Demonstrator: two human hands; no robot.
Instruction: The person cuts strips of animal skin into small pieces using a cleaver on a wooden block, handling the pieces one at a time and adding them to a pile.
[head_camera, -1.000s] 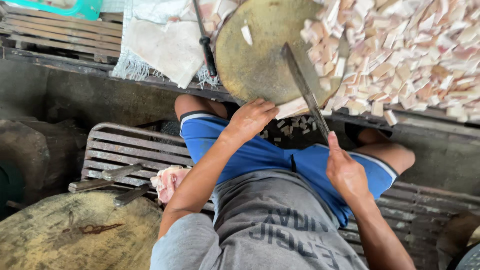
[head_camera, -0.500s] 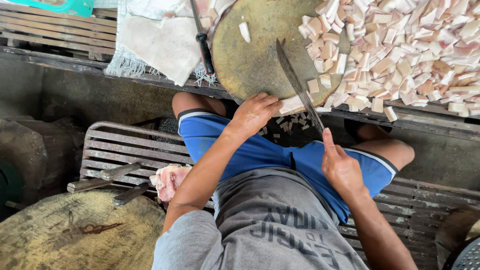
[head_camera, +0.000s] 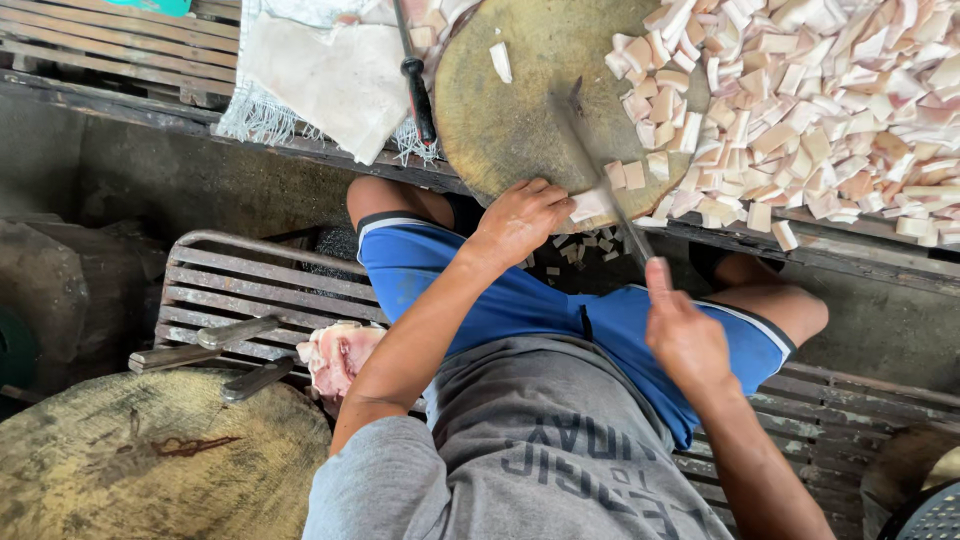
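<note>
Pinned a pale strip of pork fat (head_camera: 590, 206) at the near rim of the round, worn wooden chopping block (head_camera: 520, 100) with the left hand (head_camera: 520, 220), fingers curled together and clamped on it. Gripped a long, dark-bladed steel knife (head_camera: 585, 145) in the right hand (head_camera: 685, 335), just below that rim, fingers wrapped shut on the handle. Lay slantwise, long axis from near rim toward the block's centre, tip pointing away and leftward, blade blurred. Probably risked a nicked left fingertip, with steel just beside the knuckles; might also have knocked pieces off the near rim.
</note>
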